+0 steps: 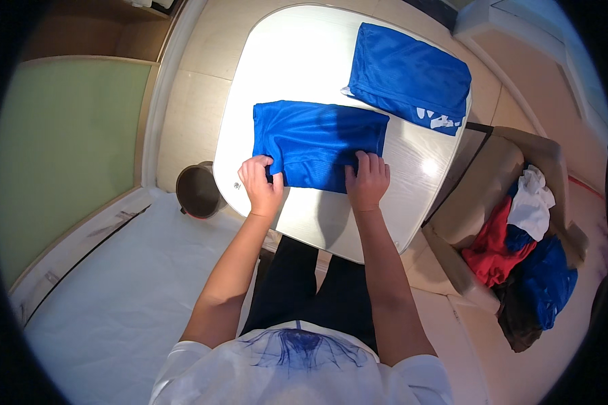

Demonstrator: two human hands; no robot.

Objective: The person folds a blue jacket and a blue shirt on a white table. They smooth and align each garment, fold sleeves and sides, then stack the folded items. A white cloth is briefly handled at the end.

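Note:
On the white table (290, 216) a folded blue garment (324, 131) lies as a wide rectangle, its lower edge towards me. Whether it is a shirt or shorts does not show. My left hand (259, 183) grips its lower left corner, where the cloth puckers between thumb and fingers. At the lower right corner my right hand (369, 179) has its thumb and curled fingers closed on the cloth. Beyond it, at the far right of the table, lies another folded blue garment (409, 71) with white print along its near edge.
A brown armchair (476, 179) to the right holds a heap of loose clothes: a white piece (532, 202), a red one (494, 246) and a blue one (548, 280). A dark bin (199, 191) stands on the floor by the table's left edge. A green panel (74, 162) is further left.

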